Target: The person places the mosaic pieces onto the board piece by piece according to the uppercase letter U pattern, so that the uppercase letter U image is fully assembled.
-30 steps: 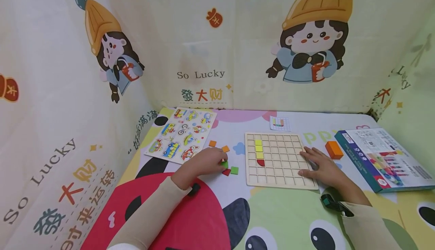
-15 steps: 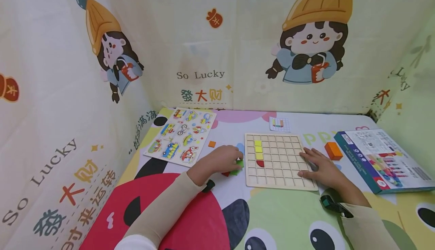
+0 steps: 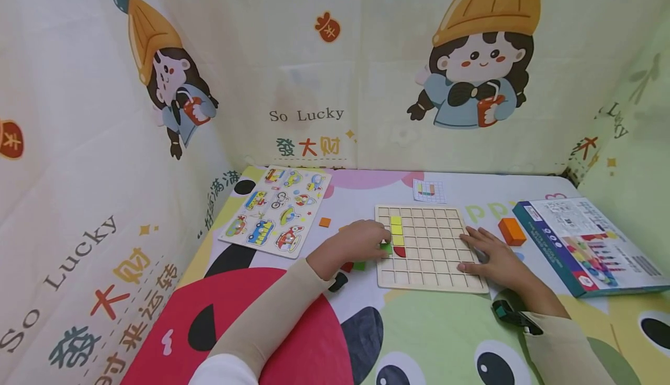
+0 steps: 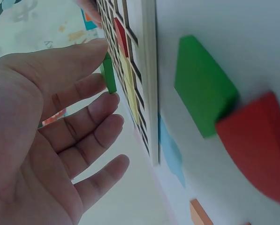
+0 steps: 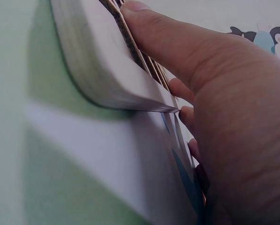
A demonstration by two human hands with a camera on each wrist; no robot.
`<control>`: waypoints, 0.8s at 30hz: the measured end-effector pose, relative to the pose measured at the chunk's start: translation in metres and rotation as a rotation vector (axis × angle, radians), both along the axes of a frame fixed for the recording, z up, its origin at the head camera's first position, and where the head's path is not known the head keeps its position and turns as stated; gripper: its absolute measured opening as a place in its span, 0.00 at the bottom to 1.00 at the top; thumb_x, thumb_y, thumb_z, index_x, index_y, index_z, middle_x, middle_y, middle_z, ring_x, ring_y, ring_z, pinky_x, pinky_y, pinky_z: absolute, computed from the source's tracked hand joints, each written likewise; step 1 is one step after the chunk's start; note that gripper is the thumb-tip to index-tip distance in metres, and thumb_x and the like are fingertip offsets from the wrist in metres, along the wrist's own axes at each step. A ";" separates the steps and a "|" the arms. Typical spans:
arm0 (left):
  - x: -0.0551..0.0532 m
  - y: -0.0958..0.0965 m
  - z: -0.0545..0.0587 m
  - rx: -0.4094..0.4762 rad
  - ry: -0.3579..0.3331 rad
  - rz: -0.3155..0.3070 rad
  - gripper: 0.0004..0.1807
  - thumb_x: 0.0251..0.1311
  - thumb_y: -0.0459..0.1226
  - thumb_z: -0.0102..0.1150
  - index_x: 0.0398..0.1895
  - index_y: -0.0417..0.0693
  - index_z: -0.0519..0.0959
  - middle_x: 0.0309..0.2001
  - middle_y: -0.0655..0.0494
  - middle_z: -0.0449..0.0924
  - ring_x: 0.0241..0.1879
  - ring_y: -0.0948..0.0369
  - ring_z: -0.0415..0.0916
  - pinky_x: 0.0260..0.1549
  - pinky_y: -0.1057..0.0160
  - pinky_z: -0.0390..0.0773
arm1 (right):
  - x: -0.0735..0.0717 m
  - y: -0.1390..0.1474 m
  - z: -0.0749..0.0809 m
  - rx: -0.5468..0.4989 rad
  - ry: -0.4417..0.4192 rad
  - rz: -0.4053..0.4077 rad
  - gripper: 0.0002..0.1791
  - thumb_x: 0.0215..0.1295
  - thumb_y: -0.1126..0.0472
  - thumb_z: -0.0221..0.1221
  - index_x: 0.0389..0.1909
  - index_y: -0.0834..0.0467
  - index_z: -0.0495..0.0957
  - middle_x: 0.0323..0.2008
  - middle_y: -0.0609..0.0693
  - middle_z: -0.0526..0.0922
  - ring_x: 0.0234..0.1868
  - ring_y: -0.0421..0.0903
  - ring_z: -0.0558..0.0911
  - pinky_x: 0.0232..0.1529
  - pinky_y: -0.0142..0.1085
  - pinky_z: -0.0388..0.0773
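My left hand (image 3: 356,244) pinches a green square tile (image 4: 108,73) between thumb and index finger, over the left edge of the wooden grid board (image 3: 431,274). Three yellow tiles (image 3: 396,230) run down one column of the board. Directly below them sits a red quarter-round tile (image 3: 400,252). My right hand (image 3: 494,257) rests on the board's right edge, its thumb and fingers spread. On the cloth left of the board lie another green tile (image 4: 203,86) and a red quarter-round tile (image 4: 261,145), partly hidden by my left hand in the head view.
An orange tile (image 3: 325,222) lies near a vehicle picture board (image 3: 280,210) at left. Behind the grid board is a small pattern card (image 3: 429,191). To the right stand an orange block (image 3: 512,232) and a flat box (image 3: 594,245).
My left hand has picked up a green tile from the loose pieces and moved right with it to the board's left edge. The right hand has stayed on the board.
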State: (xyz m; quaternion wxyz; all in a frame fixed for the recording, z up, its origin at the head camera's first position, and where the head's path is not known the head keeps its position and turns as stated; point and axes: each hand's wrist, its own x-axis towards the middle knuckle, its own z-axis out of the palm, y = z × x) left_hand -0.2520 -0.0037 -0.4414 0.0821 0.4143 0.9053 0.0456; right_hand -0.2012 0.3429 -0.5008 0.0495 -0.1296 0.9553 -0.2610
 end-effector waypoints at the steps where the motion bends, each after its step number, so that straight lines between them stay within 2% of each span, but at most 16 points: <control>1: 0.000 0.002 0.000 0.001 0.007 -0.009 0.15 0.60 0.48 0.65 0.48 0.55 0.84 0.40 0.66 0.79 0.38 0.69 0.71 0.41 0.68 0.73 | 0.000 0.000 0.000 0.001 0.001 0.000 0.52 0.53 0.35 0.65 0.72 0.61 0.61 0.73 0.63 0.52 0.73 0.66 0.43 0.59 0.72 0.42; 8: -0.002 0.017 0.000 0.001 0.023 -0.056 0.13 0.61 0.47 0.64 0.46 0.55 0.84 0.36 0.66 0.78 0.34 0.69 0.70 0.36 0.69 0.72 | 0.000 0.001 -0.002 -0.007 0.001 -0.003 0.52 0.53 0.35 0.65 0.72 0.61 0.61 0.73 0.63 0.52 0.73 0.66 0.43 0.59 0.72 0.43; 16: -0.011 0.032 -0.005 0.036 0.023 -0.113 0.11 0.62 0.47 0.62 0.44 0.55 0.83 0.33 0.68 0.75 0.33 0.70 0.69 0.35 0.70 0.70 | 0.000 -0.001 0.002 -0.005 -0.016 -0.016 0.52 0.53 0.34 0.65 0.72 0.60 0.60 0.74 0.62 0.51 0.73 0.65 0.42 0.59 0.72 0.42; 24: -0.010 0.044 -0.008 0.037 0.017 -0.108 0.10 0.62 0.48 0.63 0.42 0.56 0.82 0.31 0.69 0.73 0.32 0.69 0.69 0.33 0.70 0.69 | -0.002 0.000 -0.001 -0.001 -0.008 -0.005 0.52 0.53 0.34 0.65 0.72 0.59 0.60 0.74 0.62 0.52 0.73 0.65 0.43 0.60 0.71 0.43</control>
